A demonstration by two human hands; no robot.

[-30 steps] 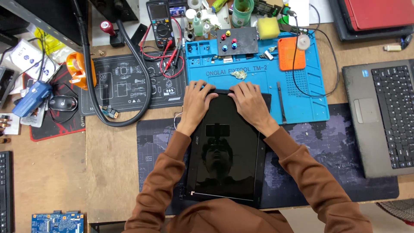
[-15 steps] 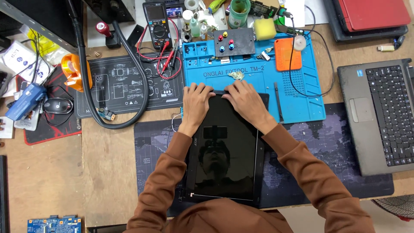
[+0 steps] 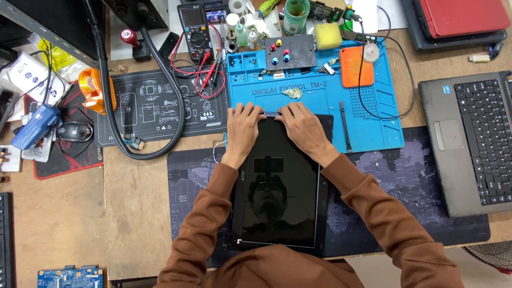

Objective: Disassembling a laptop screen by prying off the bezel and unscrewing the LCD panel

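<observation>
Head view, looking straight down on a crowded wooden workbench (image 3: 133,213), bare plywood at lower left. Spread over it: a dark desk mat (image 3: 405,186) with a faint map print, a bright blue silicone repair mat (image 3: 373,114) at 12 o'clock, and a black mat with white line drawings (image 3: 144,109) at 10 o'clock.

At centre, a black laptop screen panel (image 3: 280,192), glossy and flat, lying lengthwise away from the viewer, its far end overlapping the blue mat and its near end at the bench edge. Dim reflections across the glass.

Left hand (image 3: 242,125) and right hand (image 3: 304,125), in rust-brown sleeves, laid side by side on the panel's far edge at 12 o'clock, palms down, fingers curled over the rim. Pressing or gripping: cannot tell, fingertips hidden past the edge.

At 11 o'clock, a black multimeter (image 3: 196,26) with red leads. Looping past it, a thick black ribbed hose (image 3: 160,64). At 9 o'clock, an orange tape roll (image 3: 93,90) and a black mouse (image 3: 74,130). At 3 o'clock, a grey open laptop (image 3: 474,138), matte keys. At 1 o'clock, a closed red laptop (image 3: 458,18) and a yellow sponge (image 3: 327,34). At 7 o'clock, a blue circuit board (image 3: 69,277).
</observation>
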